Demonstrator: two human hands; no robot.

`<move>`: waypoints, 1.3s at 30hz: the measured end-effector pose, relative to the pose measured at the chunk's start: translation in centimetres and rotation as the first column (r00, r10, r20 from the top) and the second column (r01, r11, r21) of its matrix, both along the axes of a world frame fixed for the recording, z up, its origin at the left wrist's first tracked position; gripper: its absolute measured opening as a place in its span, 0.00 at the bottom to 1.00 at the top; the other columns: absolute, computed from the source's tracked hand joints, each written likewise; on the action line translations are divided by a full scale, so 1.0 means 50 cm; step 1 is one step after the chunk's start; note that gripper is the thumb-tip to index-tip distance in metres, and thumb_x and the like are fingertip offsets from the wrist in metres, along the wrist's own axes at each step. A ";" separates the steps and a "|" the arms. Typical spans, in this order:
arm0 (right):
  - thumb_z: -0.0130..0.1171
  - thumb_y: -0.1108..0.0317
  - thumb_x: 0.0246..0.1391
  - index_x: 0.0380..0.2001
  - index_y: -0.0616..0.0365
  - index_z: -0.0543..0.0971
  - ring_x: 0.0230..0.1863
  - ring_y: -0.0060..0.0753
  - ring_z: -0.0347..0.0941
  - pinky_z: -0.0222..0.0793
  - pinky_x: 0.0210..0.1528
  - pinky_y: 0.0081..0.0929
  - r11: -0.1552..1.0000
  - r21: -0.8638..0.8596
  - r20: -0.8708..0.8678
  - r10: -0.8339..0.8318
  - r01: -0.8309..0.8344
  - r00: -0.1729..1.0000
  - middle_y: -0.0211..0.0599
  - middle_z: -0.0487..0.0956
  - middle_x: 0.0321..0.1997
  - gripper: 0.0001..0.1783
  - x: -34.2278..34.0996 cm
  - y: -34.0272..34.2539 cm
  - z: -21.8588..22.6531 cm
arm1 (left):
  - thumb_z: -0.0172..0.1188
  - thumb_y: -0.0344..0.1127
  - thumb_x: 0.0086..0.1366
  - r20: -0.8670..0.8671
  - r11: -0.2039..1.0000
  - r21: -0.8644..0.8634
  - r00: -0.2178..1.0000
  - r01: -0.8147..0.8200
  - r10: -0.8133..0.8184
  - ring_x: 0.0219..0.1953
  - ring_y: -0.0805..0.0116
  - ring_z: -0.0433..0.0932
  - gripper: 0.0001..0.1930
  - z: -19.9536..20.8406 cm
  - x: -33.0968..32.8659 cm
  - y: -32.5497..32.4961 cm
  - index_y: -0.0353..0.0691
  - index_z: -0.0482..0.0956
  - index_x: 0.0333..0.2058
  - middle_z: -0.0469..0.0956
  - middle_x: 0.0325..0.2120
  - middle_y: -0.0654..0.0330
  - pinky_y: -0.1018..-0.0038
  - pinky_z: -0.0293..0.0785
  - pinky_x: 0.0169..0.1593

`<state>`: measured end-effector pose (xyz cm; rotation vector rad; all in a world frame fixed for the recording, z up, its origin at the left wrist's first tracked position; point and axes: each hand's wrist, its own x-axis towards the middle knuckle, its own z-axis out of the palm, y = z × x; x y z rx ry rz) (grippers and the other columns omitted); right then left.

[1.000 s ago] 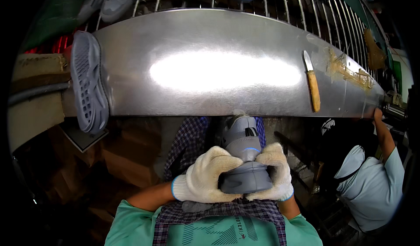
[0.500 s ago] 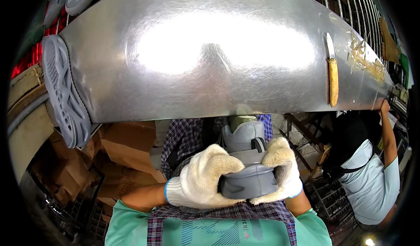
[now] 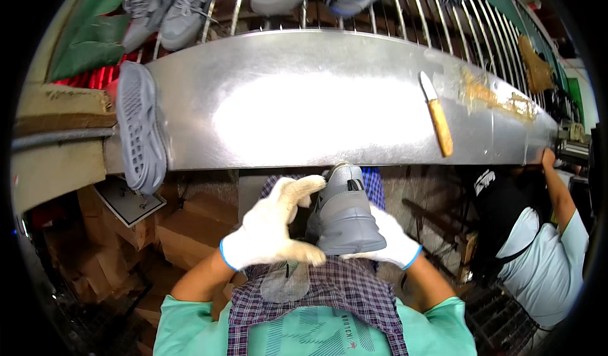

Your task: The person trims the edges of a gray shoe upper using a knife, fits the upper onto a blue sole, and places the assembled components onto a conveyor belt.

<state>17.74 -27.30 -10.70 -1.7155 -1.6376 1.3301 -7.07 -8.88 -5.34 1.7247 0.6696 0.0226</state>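
The left hand in a cream knit glove [image 3: 266,226], clasping the heel half a second ago, now spreads its grip wide beside the grey chunky-soled sneaker [image 3: 348,216]. The right hand in a matching glove [image 3: 394,242] has hold of it, at the stainless-steel bench's [image 3: 190,134] near edge. Brown cardboard boxes [image 3: 195,234] stand lower left, contents indistinct.

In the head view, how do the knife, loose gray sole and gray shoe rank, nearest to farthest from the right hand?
1. Gray shoe: against the right hand, to its left.
2. Knife: farther forward, right part of the metal table.
3. Loose gray sole: at the table's left end.
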 end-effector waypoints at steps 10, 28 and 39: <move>0.65 0.47 0.66 0.64 0.68 0.77 0.60 0.38 0.79 0.75 0.65 0.37 0.975 -0.042 -0.413 -0.215 0.217 0.885 0.47 0.84 0.59 0.36 0.040 0.191 0.082 | 0.49 0.46 0.82 0.626 0.803 -0.224 0.550 -0.553 0.553 0.42 0.71 0.79 0.23 0.069 0.115 0.159 0.31 0.84 0.42 0.84 0.38 0.58 0.71 0.76 0.52; 0.60 0.66 0.63 0.66 0.56 0.73 0.51 0.58 0.79 0.81 0.51 0.53 0.947 0.309 0.934 -0.319 0.086 0.161 0.50 0.77 0.56 0.28 0.309 0.115 0.084 | 0.78 0.59 0.56 0.334 0.449 0.730 0.842 -0.516 0.424 0.30 0.51 0.83 0.30 -0.067 0.005 -0.002 0.33 0.81 0.36 0.81 0.28 0.52 0.59 0.80 0.36; 0.61 0.55 0.69 0.61 0.56 0.78 0.38 0.42 0.81 0.77 0.40 0.37 0.846 0.391 0.312 -0.491 0.361 0.813 0.43 0.82 0.39 0.24 0.138 0.217 0.252 | 0.82 0.50 0.52 0.569 0.246 0.732 0.768 -0.636 0.292 0.68 0.36 0.67 0.52 -0.058 -0.012 0.029 0.29 0.67 0.69 0.63 0.67 0.38 0.50 0.73 0.67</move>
